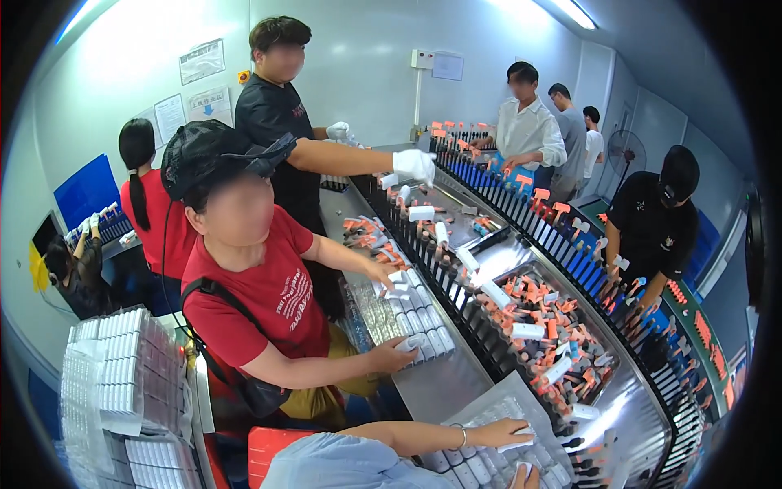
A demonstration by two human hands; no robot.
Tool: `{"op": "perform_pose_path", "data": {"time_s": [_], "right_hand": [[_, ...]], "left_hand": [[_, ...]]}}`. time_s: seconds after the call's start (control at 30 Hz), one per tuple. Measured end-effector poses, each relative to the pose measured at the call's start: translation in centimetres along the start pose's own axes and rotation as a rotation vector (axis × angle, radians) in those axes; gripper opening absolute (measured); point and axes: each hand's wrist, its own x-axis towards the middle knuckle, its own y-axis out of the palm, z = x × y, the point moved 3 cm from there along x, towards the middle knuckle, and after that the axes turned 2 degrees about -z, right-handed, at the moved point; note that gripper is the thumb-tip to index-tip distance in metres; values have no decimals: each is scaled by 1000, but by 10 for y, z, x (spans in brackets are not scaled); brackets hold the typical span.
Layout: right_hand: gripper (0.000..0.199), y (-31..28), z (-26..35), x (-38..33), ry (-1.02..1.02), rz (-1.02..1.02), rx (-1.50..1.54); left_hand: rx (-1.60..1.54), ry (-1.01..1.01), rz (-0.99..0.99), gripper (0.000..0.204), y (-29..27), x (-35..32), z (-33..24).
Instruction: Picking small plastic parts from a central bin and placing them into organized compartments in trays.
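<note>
At the lower edge, my left hand (501, 433), with a bangle at its wrist, reaches over a tray of white plastic pieces. Its fingers are closed on a small white plastic piece (518, 442). Closer to me, my right hand (524, 478) is partly cut off by the picture's edge. Its thumb and fingers pinch another white piece (529, 467). Beneath both hands, white oblong plastic pieces (462, 473) lie in rows in a clear plastic tray (509, 401). What lies under my palms is hidden.
A metal bin (612, 359) of orange and white parts lies beyond my hands, ringed by a conveyor with black upright holders (562, 267). A co-worker in red (269, 285) handles white pieces at my left. Stacked trays (122, 367) stand behind that person. Other people work around the line.
</note>
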Motion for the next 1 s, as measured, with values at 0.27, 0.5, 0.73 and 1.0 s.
{"op": "perform_pose_path", "data": {"time_s": [0.27,0.5,0.73,1.0], "right_hand": [[30,2,-16,-5,74,-76,243],[34,10,-35,11,-191,-219,-103],[52,3,-18,0,43,-152,-6],[52,3,-12,-3,38,-155,-47]], "left_hand": [[48,47,26,46,7,-1,-11],[-111,-187,-38,45,11,-1,31],[-47,-39,-53,31,14,-1,1],[74,83,-14,36,32,7,-72]]}}
